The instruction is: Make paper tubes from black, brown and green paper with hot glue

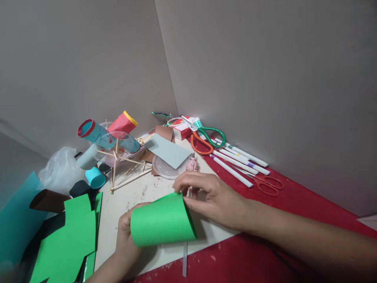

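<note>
A sheet of green paper (pixel 161 224), curled into a wide tube, lies sideways over the white board (pixel 110 220). My left hand (pixel 126 232) is wrapped round its left end, the fingers partly hidden behind the paper. At the upper right edge of the tube, my right hand (pixel 210 196) has its thumb and fingers bent close to the paper's rim, pinching near it. A thin translucent strip (pixel 185 261) sticks out below the tube. Just beyond my right hand stands a small pink object (pixel 192 164).
Cut green sheets (pixel 69 239) and a brown paper tube (pixel 50 200) are at the left. Behind them stand a stick frame (pixel 115 157) and a blue-red tube (pixel 96 133). Green-handled scissors (pixel 213 135), white markers (pixel 232 171) and orange scissors (pixel 269 184) lie at the right, on red.
</note>
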A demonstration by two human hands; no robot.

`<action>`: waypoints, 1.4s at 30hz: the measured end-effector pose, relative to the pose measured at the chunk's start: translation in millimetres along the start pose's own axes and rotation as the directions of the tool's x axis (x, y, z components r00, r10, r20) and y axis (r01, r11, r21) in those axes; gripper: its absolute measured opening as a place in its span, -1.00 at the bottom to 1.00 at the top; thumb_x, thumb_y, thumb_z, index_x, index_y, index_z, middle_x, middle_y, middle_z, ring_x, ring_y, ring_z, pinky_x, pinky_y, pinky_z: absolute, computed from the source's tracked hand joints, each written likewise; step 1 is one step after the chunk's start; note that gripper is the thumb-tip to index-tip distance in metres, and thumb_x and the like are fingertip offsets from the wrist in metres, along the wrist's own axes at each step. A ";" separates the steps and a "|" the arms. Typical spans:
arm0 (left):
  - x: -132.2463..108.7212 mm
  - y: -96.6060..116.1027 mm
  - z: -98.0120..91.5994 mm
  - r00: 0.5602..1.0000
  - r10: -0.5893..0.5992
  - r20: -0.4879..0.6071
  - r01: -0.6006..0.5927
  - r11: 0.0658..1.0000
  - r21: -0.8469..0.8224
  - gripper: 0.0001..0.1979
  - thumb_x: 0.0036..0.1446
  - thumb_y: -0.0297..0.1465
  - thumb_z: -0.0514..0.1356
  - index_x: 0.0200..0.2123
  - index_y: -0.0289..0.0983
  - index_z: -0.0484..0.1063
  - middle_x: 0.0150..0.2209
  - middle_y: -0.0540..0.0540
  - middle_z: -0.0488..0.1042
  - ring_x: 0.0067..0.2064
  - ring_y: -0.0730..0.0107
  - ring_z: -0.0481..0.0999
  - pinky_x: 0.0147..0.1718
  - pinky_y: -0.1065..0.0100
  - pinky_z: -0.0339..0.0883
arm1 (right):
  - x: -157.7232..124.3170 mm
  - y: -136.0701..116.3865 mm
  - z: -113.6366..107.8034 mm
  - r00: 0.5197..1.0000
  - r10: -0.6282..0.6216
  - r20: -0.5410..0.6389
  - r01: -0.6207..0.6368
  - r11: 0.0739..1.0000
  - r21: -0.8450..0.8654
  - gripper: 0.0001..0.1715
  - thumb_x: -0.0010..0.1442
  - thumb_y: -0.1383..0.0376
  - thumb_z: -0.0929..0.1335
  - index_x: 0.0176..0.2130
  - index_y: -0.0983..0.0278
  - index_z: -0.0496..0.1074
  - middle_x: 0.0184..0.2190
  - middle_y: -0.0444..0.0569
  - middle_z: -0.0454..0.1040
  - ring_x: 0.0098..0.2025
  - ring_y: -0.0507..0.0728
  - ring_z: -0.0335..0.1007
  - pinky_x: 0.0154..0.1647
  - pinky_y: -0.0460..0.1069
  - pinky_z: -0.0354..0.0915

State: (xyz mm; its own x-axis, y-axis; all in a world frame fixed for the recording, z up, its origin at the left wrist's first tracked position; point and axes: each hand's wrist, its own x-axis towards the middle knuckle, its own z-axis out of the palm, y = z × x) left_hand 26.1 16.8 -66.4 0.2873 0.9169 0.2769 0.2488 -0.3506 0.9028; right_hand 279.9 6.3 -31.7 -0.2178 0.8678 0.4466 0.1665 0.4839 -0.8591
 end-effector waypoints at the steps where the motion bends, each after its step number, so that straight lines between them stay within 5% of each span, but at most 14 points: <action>1: -0.3 2.8 1.4 0.999 0.052 -0.013 -0.052 0.999 0.006 -0.68 -0.10 -0.48 0.35 -0.19 -0.21 0.57 -0.28 -0.07 0.65 -0.31 0.18 0.62 -0.34 0.31 0.50 | -0.9 0.4 -0.2 0.999 -0.044 0.004 0.044 0.999 -0.021 -0.79 0.07 0.49 0.29 -0.34 0.25 0.47 -0.25 -0.04 0.49 -0.29 0.05 0.41 -0.35 -0.09 0.30; 8: 0.6 17.6 4.1 0.926 0.377 -0.002 -0.376 0.924 0.073 -0.62 0.03 -0.51 0.31 -0.04 -0.15 0.56 -0.19 -0.11 0.65 -0.25 0.21 0.66 -0.28 0.39 0.53 | -0.8 -1.7 1.2 0.998 0.049 -0.027 -0.049 0.998 -0.025 -0.82 0.12 0.44 0.32 -0.44 0.25 0.49 -0.17 0.02 0.50 -0.13 0.12 0.45 -0.19 -0.03 0.33; 12: 2.1 23.0 3.3 0.891 0.454 -0.011 -0.446 0.880 0.161 -0.59 0.07 -0.51 0.28 0.01 -0.13 0.52 -0.18 -0.10 0.65 -0.25 0.26 0.66 -0.28 0.45 0.53 | 0.5 -3.1 1.8 0.990 0.140 0.010 -0.141 0.989 0.033 -0.87 0.09 0.40 0.36 -0.45 0.24 0.51 -0.11 0.03 0.52 -0.07 0.16 0.45 -0.06 0.02 0.30; 15: 2.6 26.0 2.1 0.874 0.485 0.022 -0.482 0.862 0.155 -0.65 0.14 -0.47 0.25 0.01 -0.16 0.53 -0.22 -0.11 0.65 -0.29 0.28 0.66 -0.31 0.46 0.53 | -0.2 -3.1 2.9 0.986 0.163 0.029 -0.165 0.984 0.067 -0.87 0.09 0.38 0.36 -0.47 0.25 0.49 -0.26 -0.01 0.56 -0.19 0.14 0.47 -0.16 0.00 0.32; 19: 0.8 26.4 1.9 0.910 0.413 0.029 -0.414 0.902 0.125 -0.72 0.16 -0.39 0.24 -0.04 -0.21 0.56 -0.26 -0.14 0.66 -0.34 0.25 0.66 -0.36 0.43 0.53 | -1.4 -3.5 4.1 0.977 0.205 0.055 -0.210 0.972 0.105 -0.88 0.09 0.35 0.38 -0.49 0.24 0.45 -0.45 -0.07 0.52 -0.34 0.12 0.43 -0.30 -0.03 0.31; 30: -2.0 22.3 11.4 0.991 0.095 0.099 -0.083 0.990 -0.112 -0.68 0.25 -0.25 0.13 -0.21 -0.36 0.57 -0.37 -0.20 0.62 -0.39 0.29 0.59 -0.39 0.40 0.43 | -2.8 3.3 3.4 0.941 0.321 0.111 -0.336 0.929 0.155 -0.83 0.02 0.31 0.45 -0.55 0.24 0.42 -0.41 -0.07 0.44 -0.31 0.12 0.37 -0.29 -0.05 0.29; 35: -4.8 17.5 11.1 0.983 0.110 0.147 -0.092 0.988 -0.122 -0.61 0.32 -0.25 -0.01 -0.21 -0.36 0.54 -0.40 -0.16 0.57 -0.39 0.37 0.52 -0.38 0.44 0.36 | -2.0 14.9 3.9 0.894 0.439 0.094 -0.449 0.872 0.195 -0.73 -0.10 0.29 0.54 -0.43 0.22 0.41 -0.46 -0.13 0.37 -0.41 0.08 0.31 -0.42 -0.09 0.29; 42: -3.3 18.6 10.5 0.977 0.110 0.184 -0.094 0.991 -0.090 -0.67 0.27 -0.37 -0.01 -0.51 -0.31 0.38 -0.59 0.03 0.28 -0.53 0.51 0.26 -0.51 0.49 0.19 | -3.0 25.4 -1.2 0.825 0.516 0.229 -0.526 0.850 -0.018 -0.82 -0.03 0.20 0.50 -0.47 0.25 0.50 -0.48 -0.08 0.44 -0.43 0.12 0.33 -0.43 -0.04 0.30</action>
State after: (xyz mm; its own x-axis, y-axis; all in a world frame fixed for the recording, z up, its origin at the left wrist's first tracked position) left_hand 39.5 5.3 -54.0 0.4777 0.8224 0.3091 0.1366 -0.4171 0.8986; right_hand 285.9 16.2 -54.5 -0.3141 0.9402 -0.1318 0.2732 -0.0434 -0.9610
